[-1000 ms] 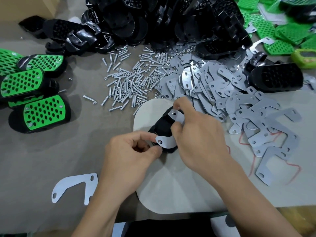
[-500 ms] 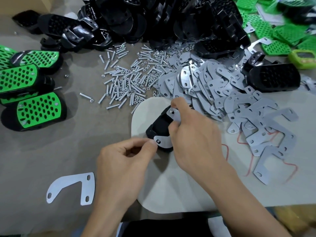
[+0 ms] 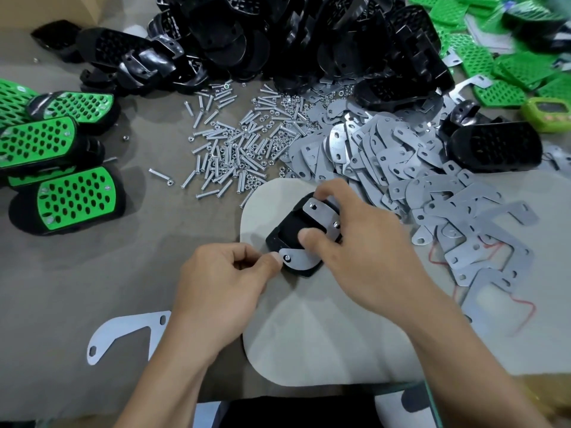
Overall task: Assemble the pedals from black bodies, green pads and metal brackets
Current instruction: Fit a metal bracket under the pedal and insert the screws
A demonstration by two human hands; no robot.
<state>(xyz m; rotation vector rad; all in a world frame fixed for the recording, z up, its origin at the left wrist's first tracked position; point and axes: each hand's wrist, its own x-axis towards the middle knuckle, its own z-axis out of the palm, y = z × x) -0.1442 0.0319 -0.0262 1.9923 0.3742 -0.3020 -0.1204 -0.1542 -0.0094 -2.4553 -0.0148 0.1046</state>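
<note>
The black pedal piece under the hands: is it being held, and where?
The right hand grips the black pedal body across its far end, thumb on its middle; the left hand pinches the near tip of the metal bracket, beside the bolt.

Glossy black plastic pedal bodies (image 3: 278, 41) heap far. At left, bright green plastic pads (image 3: 75, 196) show rows of black oval holes. Flat metal brackets (image 3: 386, 156) are matte grey, scattered steel screws (image 3: 228, 149) shiny silver. The near black pedal body (image 3: 287, 225) carries a grey curved bracket (image 3: 321, 216). The oval mat (image 3: 309, 335) is pale beige with thin red scribbles (image 3: 532, 307) at right; the table cover (image 3: 92, 267) is grey-brown.
</note>
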